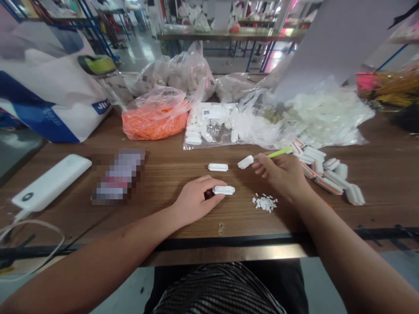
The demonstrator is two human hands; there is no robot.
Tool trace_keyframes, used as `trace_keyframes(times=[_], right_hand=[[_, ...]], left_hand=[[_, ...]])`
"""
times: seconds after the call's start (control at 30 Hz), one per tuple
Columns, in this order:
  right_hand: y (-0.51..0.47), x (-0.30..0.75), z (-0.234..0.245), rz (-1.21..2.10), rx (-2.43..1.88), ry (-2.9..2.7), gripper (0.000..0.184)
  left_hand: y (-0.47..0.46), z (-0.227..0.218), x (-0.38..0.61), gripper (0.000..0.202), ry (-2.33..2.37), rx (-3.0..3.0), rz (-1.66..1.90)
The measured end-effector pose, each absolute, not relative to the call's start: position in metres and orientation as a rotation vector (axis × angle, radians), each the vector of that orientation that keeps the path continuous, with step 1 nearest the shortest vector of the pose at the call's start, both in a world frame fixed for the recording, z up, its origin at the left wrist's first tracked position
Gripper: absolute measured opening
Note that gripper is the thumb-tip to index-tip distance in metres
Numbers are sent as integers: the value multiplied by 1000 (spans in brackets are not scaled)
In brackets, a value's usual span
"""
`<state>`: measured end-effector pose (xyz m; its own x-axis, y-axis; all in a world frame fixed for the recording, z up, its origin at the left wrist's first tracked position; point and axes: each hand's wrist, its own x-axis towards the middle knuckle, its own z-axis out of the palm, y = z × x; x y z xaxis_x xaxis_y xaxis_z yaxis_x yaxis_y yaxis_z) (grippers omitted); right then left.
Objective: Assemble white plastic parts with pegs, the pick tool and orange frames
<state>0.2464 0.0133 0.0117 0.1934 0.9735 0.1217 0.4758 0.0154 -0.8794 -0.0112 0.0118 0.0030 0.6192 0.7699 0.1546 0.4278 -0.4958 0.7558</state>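
My left hand (194,200) is closed, with thumb and fingers gripping a small white plastic housing (224,190) low over the table. A similar white housing (218,167) lies just beyond it. My right hand (283,172) is closed too, a slim lime-green stick (280,152) jutting out of it to the right. At its fingertips is another white plastic housing (245,162), tilted and apparently pinched. Below that hand lies a small heap of tiny white pieces (265,202). To its right is a pile of white housings (330,172), some with orange-red edges.
Clear bags of orange parts (155,120), white housings (209,124) and whitish parts (324,115) line the back of the table. Leftward are a phone-like blurred object (119,176), a white power bank (52,181) with a cable, a bottle (111,80) and a large bag (62,96).
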Motion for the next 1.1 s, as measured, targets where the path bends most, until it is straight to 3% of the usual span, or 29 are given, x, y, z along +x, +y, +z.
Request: trace_keyframes(times=[0.23, 0.37, 0.47, 0.63, 1.1], right_hand=[[-4, 229, 18, 1229, -1294, -1352, 23], [-12, 212, 23, 1369, -1217, -1279, 42], [-15, 205, 21, 1374, -1167, -1270, 50], [-18, 202, 17, 1339, -1147, -1232, 39], [-21, 192, 16, 1140, -1203, -1364, 45]], left_hand=[[13, -1, -12, 23, 912, 2140, 659], [13, -2, -12, 25, 900, 2114, 706], [11, -3, -10, 25, 881, 2063, 739], [9, -7, -8, 23, 869, 2023, 808], [10, -9, -8, 21, 887, 2052, 800]])
